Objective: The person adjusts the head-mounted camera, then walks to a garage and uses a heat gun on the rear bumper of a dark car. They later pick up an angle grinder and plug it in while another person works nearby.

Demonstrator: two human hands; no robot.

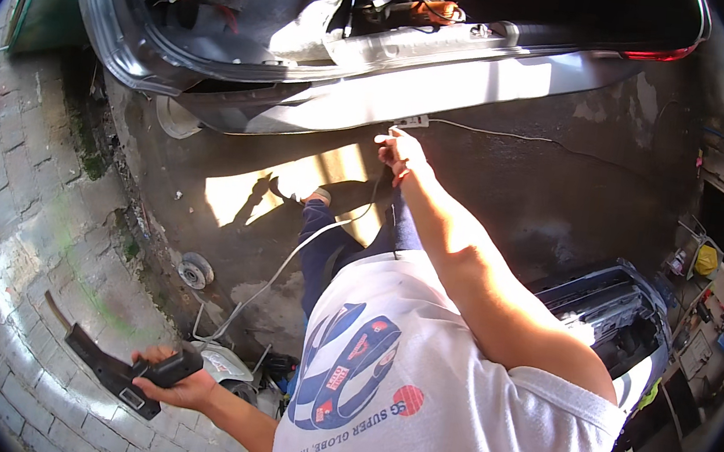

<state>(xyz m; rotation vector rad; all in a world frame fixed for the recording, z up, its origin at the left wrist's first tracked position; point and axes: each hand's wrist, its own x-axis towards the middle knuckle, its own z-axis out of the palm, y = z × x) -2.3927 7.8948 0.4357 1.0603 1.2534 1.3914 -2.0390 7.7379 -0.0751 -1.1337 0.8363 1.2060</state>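
My left hand point(174, 378), at the lower left, grips a black hand-held tool point(104, 367) with a long angled body. My right hand point(398, 150) reaches forward with bent fingers around the end of a pale cord point(335, 228), just below a white power strip point(413, 121). The cord hangs from that hand in a long loop toward the lower left. The power strip sits at the lower edge of a silver car body point(421, 82), with another thin lead leading rightward from it.
The car's open trunk point(226, 9) holds an orange tool point(433, 11). A spool point(195, 270) lies on the concrete beside grey pavers point(17, 234). A loose bumper point(626, 316) is at my right, near shelving with a yellow object point(705, 259). A green panel point(45, 12) stands upper left.
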